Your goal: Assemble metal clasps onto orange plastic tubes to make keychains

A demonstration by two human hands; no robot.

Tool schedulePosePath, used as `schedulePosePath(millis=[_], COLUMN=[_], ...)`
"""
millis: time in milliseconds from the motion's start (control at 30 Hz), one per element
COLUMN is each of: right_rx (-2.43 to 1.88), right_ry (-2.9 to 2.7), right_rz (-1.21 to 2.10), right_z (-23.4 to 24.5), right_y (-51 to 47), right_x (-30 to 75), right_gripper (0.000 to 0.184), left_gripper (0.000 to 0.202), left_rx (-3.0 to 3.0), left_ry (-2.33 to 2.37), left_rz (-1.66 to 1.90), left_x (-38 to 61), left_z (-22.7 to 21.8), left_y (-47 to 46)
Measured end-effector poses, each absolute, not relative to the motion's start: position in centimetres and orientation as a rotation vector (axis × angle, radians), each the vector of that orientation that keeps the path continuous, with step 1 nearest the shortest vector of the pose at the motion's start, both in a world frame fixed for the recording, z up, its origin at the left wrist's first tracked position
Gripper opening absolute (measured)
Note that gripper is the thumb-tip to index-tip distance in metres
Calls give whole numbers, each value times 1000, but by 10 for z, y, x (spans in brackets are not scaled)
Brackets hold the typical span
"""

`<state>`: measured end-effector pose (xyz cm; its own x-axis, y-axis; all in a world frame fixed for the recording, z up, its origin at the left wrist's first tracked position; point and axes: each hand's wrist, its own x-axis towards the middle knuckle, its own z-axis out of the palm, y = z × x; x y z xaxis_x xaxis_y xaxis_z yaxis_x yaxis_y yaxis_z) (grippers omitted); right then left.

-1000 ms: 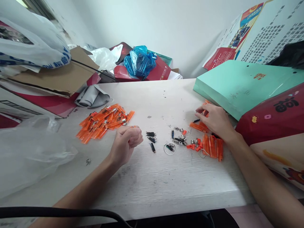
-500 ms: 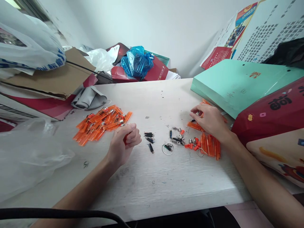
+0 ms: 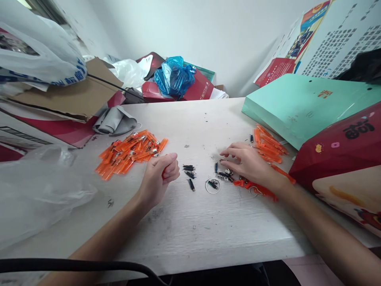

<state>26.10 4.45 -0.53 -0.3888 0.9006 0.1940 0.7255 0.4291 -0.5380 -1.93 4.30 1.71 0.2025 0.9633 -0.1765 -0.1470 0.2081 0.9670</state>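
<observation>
My left hand (image 3: 160,174) is closed, with a bit of an orange lighter body (image 3: 164,171) showing between its fingers; most of that piece is hidden. Left of it lies a heap of orange lighters (image 3: 127,155) with metal tops. My right hand (image 3: 244,161) hovers palm down, thumb and fingers apart, at the edge of a cluster of small metal caps and black igniter pieces (image 3: 222,174). Several more black igniter pieces (image 3: 189,173) lie between the hands. Red-orange buttons (image 3: 239,182) and orange lighter bodies (image 3: 269,147) are beside and beyond my right hand, partly covered by it.
A white ring (image 3: 213,192) lies near the metal parts. Green (image 3: 297,103) and red bags (image 3: 336,147) border the right side. A cardboard box (image 3: 68,95), grey cloth (image 3: 114,121) and clear plastic bag (image 3: 38,190) stand left. A black cable (image 3: 89,265) crosses the near left.
My right hand has moved left and nearer, from the far orange lighter bodies to the metal caps, uncovering those bodies. My left hand stays closed in place; the view has shifted slightly.
</observation>
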Motion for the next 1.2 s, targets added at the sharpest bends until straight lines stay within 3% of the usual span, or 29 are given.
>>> schedulePosePath(millis=[567, 867, 1033, 1200], right_rx=[-1513, -1590, -1540, -1426], right_ry=[-2264, -2109, -2263, -2368], right_rz=[427, 535, 753, 731], right_z=[-11, 15, 22, 15], right_y=[40, 47, 46, 47], right_x=[246, 279, 286, 285], right_gripper=[14, 17, 19, 16], left_gripper=[48, 47, 47, 48], left_rx=[1556, 1601, 1586, 1578], left_ry=[1222, 1216, 1187, 1161], left_rz=[864, 830, 846, 872], left_x=[-16, -18, -19, -20], left_z=[15, 17, 15, 12], left_y=[33, 32, 32, 34])
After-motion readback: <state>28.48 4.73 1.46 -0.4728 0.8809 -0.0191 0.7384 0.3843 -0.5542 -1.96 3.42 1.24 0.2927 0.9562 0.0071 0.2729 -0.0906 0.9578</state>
